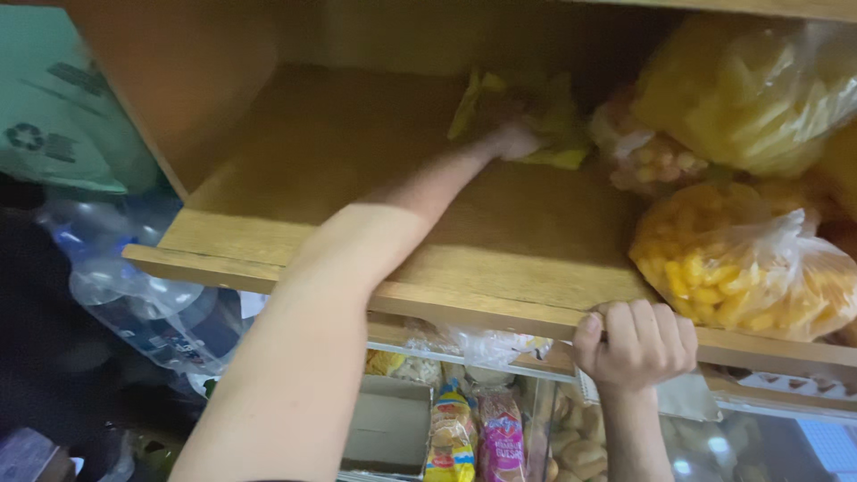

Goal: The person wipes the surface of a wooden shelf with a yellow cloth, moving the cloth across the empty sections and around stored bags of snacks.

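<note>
My left arm reaches deep into a wooden shelf, and my left hand closes on a crumpled yellow packet lying at the back. The picture is blurred there, so the fingers are hard to make out. My right hand grips the shelf's front edge, fingers curled over the top of the board. A clear bag of yellow-orange snacks sits just right of that hand.
More clear bags of yellow snacks fill the shelf's right side. Below the shelf are coloured snack packets and bread rolls. Large clear plastic bottles lie at the left, under a green bag.
</note>
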